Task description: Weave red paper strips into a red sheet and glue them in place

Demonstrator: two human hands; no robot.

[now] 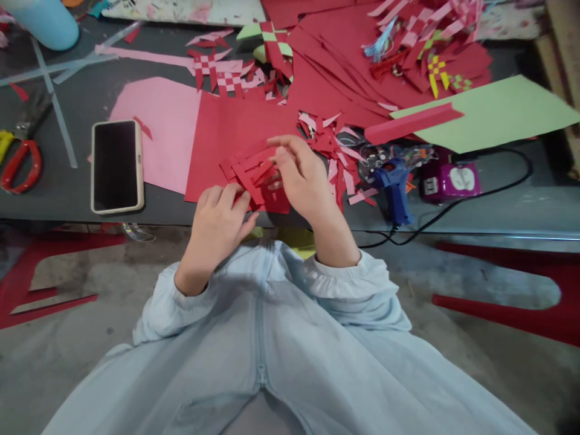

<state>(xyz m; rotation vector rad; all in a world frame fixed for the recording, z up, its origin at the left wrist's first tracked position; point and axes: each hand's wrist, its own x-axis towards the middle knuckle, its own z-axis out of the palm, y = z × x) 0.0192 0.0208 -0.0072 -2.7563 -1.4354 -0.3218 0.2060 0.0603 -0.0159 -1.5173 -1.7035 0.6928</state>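
Observation:
Several red paper strips (247, 175), crossing over and under one another, lie on a red paper sheet (226, 130) at the table's front edge. My left hand (220, 220) rests at their lower left, its bent fingertips pressing them down and its thumb toward me. From the right, my right hand (302, 175) reaches over the strips with curled fingers. It appears to pinch the end of a red strip, while its index finger stretches out above. The undersides of both hands' fingertips are partly hidden.
Left lie a phone (115, 166), pink paper (161, 127) and red-handled scissors (22, 166). Paper scraps (333, 145), a blue glue gun (393, 190) with a black cord, and a purple box (451, 180) are at right. Green paper (489, 112) lies behind them.

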